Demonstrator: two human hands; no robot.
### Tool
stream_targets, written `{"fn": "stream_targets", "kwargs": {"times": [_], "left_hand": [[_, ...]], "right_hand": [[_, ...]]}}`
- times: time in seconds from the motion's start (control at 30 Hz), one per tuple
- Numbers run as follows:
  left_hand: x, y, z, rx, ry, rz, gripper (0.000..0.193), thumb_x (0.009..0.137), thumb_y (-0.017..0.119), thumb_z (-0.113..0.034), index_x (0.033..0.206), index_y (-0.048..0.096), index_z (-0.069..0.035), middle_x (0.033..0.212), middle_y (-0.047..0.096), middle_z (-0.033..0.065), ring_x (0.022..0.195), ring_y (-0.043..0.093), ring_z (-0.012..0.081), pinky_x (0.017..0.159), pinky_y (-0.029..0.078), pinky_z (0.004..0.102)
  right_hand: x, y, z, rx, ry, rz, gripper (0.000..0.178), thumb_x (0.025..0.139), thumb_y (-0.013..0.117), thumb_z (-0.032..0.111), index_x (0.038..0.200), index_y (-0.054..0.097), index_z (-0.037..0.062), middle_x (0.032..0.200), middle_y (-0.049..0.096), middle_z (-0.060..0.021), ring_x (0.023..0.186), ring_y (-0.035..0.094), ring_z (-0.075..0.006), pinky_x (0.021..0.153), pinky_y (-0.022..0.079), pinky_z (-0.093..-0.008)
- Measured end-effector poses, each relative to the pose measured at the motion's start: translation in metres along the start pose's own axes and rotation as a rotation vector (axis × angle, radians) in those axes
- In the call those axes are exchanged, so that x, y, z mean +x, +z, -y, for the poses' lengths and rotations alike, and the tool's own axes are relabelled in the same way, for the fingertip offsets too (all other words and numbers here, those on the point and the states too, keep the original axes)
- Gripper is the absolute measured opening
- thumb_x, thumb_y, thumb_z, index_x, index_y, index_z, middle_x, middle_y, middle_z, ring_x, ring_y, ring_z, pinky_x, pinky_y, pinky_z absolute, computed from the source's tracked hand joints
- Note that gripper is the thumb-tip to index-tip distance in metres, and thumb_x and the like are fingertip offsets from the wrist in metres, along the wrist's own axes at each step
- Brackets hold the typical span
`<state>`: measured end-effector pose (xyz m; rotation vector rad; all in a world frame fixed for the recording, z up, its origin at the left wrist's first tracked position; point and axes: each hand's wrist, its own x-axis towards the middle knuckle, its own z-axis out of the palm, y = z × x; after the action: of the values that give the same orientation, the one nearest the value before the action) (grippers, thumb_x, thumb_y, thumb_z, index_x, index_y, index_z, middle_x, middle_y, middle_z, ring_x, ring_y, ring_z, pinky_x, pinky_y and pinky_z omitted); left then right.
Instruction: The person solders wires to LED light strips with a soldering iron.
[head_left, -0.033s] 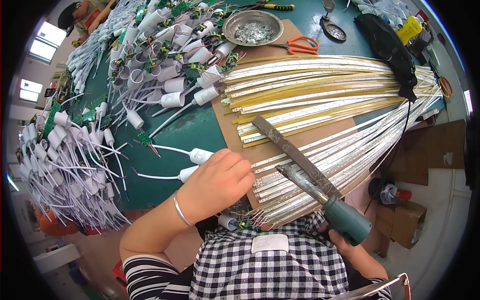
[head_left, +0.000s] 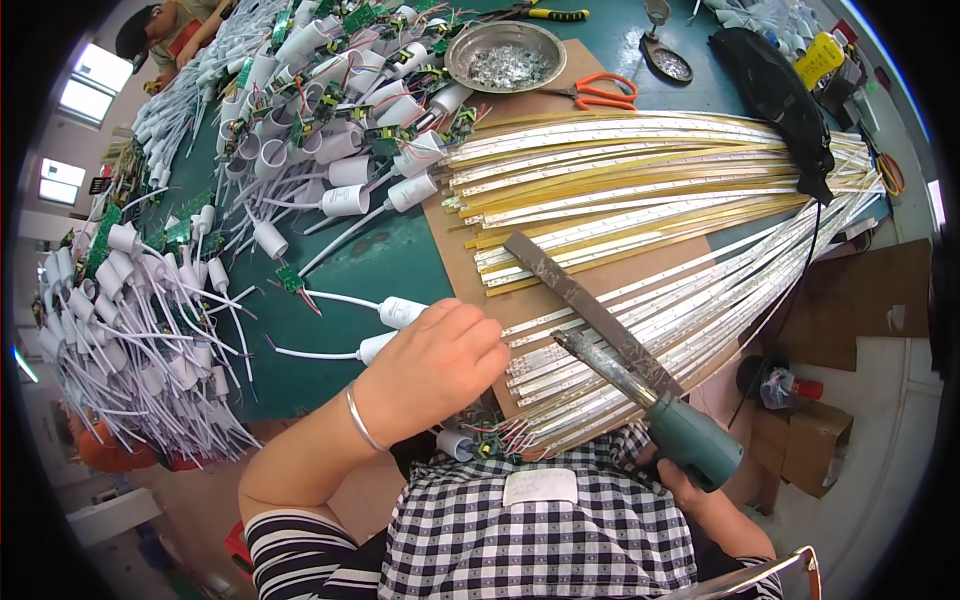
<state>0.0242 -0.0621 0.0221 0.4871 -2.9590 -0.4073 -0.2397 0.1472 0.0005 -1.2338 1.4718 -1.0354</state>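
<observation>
While white plastic caps (head_left: 130, 300) with wires lie piled on the green worktop (head_left: 390, 260), the left hand (head_left: 440, 365) is curled down over the near ends of the long light strips (head_left: 650, 190). Whether it grips one, I cannot tell. The right hand (head_left: 690, 480) is closed around a green-handled soldering tool (head_left: 650, 405) that points over the strips.

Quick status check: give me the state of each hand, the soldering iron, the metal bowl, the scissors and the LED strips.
left hand: resting knuckles-up on the strip ends
right hand: gripping the iron's handle
soldering iron: held, tip over the strips
metal bowl: upright, holding small metal bits
scissors: lying closed
LED strips: fanned out flat
</observation>
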Motion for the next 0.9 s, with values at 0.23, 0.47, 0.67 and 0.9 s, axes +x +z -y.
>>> {"fn": "stream_targets", "kwargs": {"times": [0.23, 0.47, 0.67, 0.9], "left_hand": [[0.001, -0.002, 0.001, 0.014, -0.016, 0.052, 0.015, 0.071, 0.06, -0.01, 0.085, 0.058, -0.006, 0.087, 0.054, 0.0056, 0.086, 0.054, 0.0229, 0.078, 0.046, 0.0312], [-0.005, 0.013, 0.003, 0.006, -0.076, -0.122, 0.017, 0.07, 0.067, -0.008, 0.086, 0.059, -0.009, 0.089, 0.058, 0.0037, 0.088, 0.056, 0.022, 0.084, 0.041, 0.0374], [-0.009, 0.031, -0.008, -0.06, -0.275, -0.389, 0.019, 0.069, 0.074, -0.007, 0.084, 0.063, -0.013, 0.082, 0.063, -0.0012, 0.085, 0.059, 0.0192, 0.089, 0.035, 0.0418], [-0.004, 0.032, -0.011, -0.09, -0.307, -0.409, 0.016, 0.067, 0.074, -0.007, 0.078, 0.065, -0.015, 0.078, 0.061, -0.0032, 0.082, 0.059, 0.0182, 0.089, 0.034, 0.041]], "right_hand": [[0.0, -0.002, -0.003, -0.039, -0.037, 0.013, 0.026, 0.08, 0.057, 0.007, 0.104, 0.062, -0.0017, 0.074, 0.066, -0.0065, 0.063, 0.067, -0.0182, 0.063, 0.051, -0.0295], [-0.005, 0.001, -0.006, 0.008, 0.022, -0.039, 0.025, 0.079, 0.059, 0.007, 0.102, 0.063, -0.001, 0.073, 0.066, -0.006, 0.064, 0.067, -0.0185, 0.063, 0.051, -0.0296], [-0.006, -0.002, -0.017, -0.073, -0.046, 0.011, 0.025, 0.078, 0.059, 0.006, 0.102, 0.063, -0.0014, 0.074, 0.066, -0.0064, 0.064, 0.067, -0.0186, 0.062, 0.051, -0.0301], [0.001, 0.001, -0.005, -0.003, -0.01, 0.018, 0.025, 0.078, 0.06, 0.007, 0.102, 0.064, -0.0005, 0.079, 0.067, -0.0085, 0.063, 0.066, -0.0189, 0.063, 0.052, -0.0314]]}}
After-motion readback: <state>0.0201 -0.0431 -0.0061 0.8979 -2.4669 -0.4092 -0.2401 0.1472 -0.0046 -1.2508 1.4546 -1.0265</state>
